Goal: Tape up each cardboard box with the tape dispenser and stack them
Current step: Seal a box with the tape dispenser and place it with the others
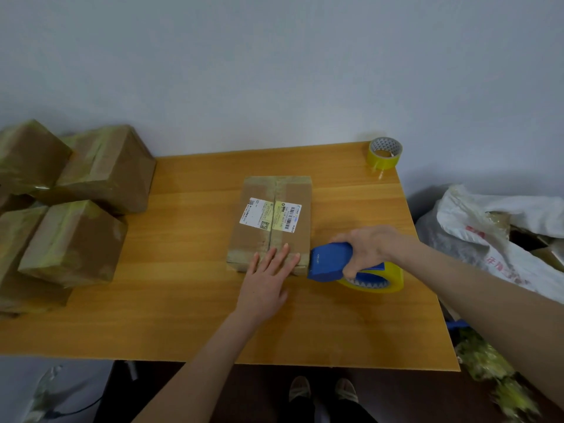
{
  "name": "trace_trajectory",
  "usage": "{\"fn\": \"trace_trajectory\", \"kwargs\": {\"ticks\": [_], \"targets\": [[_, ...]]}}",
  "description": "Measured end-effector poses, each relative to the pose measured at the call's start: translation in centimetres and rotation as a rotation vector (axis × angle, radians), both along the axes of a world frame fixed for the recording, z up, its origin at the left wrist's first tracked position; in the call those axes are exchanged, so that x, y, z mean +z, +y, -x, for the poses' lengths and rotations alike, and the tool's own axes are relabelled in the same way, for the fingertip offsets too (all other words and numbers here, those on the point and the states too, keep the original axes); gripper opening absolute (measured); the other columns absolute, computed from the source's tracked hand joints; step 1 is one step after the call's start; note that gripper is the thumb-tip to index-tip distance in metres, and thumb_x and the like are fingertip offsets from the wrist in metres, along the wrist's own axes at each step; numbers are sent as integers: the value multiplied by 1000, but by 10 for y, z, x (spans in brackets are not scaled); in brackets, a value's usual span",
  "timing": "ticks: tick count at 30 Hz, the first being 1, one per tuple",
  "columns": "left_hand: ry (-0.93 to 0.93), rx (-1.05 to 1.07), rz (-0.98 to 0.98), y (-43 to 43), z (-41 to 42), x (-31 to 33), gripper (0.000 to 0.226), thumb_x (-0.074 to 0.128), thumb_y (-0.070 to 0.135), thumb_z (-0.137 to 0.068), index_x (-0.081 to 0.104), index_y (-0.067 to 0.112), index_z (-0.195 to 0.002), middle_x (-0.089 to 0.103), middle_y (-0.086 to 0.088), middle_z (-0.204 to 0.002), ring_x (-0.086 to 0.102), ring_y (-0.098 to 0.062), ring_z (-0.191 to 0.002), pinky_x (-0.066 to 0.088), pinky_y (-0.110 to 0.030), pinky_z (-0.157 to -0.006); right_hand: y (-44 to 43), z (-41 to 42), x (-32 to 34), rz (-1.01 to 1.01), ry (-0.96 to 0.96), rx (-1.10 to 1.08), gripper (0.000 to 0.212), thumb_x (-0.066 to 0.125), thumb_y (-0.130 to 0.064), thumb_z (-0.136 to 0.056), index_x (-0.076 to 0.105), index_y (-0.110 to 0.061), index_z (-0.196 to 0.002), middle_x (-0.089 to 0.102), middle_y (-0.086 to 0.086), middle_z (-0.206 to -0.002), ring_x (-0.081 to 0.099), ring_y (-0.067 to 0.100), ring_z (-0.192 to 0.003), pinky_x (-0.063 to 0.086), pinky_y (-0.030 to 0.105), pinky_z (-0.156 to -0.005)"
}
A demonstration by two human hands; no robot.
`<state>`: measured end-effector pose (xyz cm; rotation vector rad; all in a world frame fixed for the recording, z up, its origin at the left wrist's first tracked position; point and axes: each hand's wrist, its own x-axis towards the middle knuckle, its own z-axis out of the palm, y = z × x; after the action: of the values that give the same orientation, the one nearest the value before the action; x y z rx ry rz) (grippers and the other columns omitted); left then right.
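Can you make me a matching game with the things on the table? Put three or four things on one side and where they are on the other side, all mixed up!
Things:
1. tape dispenser
2. spare tape roll
3. box with the label
4. stacked boxes

Places:
A. far right corner of the table
B. piled at the table's left end
C. gripped in the right hand
D. middle of the table, under the flat left hand

Pairs: 1-C, 2-A, 3-D, 4-B

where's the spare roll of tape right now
In the head view, the spare tape roll stands at the table's far right corner, by the wall, beyond the labelled box.
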<state>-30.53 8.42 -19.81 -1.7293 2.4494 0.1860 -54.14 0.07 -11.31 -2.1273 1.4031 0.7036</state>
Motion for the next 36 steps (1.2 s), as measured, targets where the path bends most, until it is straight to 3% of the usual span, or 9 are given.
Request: {"fn": "trace_trajectory", "kwargs": {"ticks": [3, 8, 13, 17, 20, 22, 27, 32, 36], "targets": [[6, -10, -16, -1, 0, -1, 83, 47, 29, -95, -18, 41, -145, -20, 9, -157, -12, -18, -148, -14, -41, -114, 6, -13, -7, 35, 43, 1, 68, 65, -55, -69, 46, -39, -132, 52, -11, -79, 53, 18, -81, 37, 26, -54], [35, 8, -23, -2, 0, 2, 72, 40, 42, -97, -8, 39, -151, -16, 9, -159, -10, -16, -148, -9, -42, -117, -10, 21, 6, -61, -224, -290, 67, 70, -50, -62, 54, -33, -124, 63, -5, -102, 61, 19, -89, 52, 37, -74], [346, 187, 39, -9, 1, 20, 53, 34, 42, -102, 24, 26, -151, 15, 5, -160, 10, -14, -147, 11, -35, -118, -20, 54, -9, 100, -670, -928, 53, 78, -39, -71, 54, -16, -113, 60, 3, -103, 60, 20, -85, 48, 31, -65], [457, 385, 175, -21, -20, 34, 51, 43, 28, -101, 32, 14, -149, 29, -2, -156, 19, -18, -146, 21, -38, -118, -21, 56, -44, -193, -1090, -1469, 54, 75, -37, -79, 58, -10, -123, 65, 15, -117, 64, 30, -94, 53, 48, -84], [466, 543, 144, -27, -37, 35, 57, 43, 29, -101, 24, 12, -151, 25, -4, -157, 18, -19, -146, 20, -37, -118, -24, 51, -58, -334, -1229, -1636, 34, 71, -37, -84, 65, -17, -111, 71, 7, -93, 71, 21, -68, 57, 35, -54], [491, 622, 93, -29, -44, 31, 62, 44, 32, -100, 19, 10, -152, 20, -5, -159, 15, -19, -147, 19, -38, -119, -25, 48, -69, -353, -1232, -1639, 28, 69, -39, -86, 66, -18, -105, 73, 6, -84, 72, 20, -63, 55, 32, -49], [597, 745, -14, -40, -50, 21, 73, 51, 39, -97, 16, 9, -153, 23, -9, -158, 23, -25, -144, 26, -42, -116, -25, 56, -74, -83, -846, -1462, 49, 59, -48, -91, 61, -6, -116, 58, 11, -94, 55, 27, -86, 49, 46, -82], [693, 771, -109, -42, -34, 18, 76, 67, 40, -87, 29, 12, -147, 46, -7, -142, 45, -24, -128, 43, -45, -103, 11, 35, -40, 480, -557, -838, 36, 56, -28, -96, 62, -2, -120, 63, 16, -119, 58, 30, -107, 47, 41, -90], [770, 788, -136, -36, -6, 13, 80, 65, 34, -89, 19, 12, -151, 40, -8, -146, 40, -25, -132, 39, -45, -107, 51, -45, -50, 201, -639, -721, 67, 51, -37, -98, 26, -8, -152, 46, 7, -147, 51, 24, -127, 45, 38, -104]]}}
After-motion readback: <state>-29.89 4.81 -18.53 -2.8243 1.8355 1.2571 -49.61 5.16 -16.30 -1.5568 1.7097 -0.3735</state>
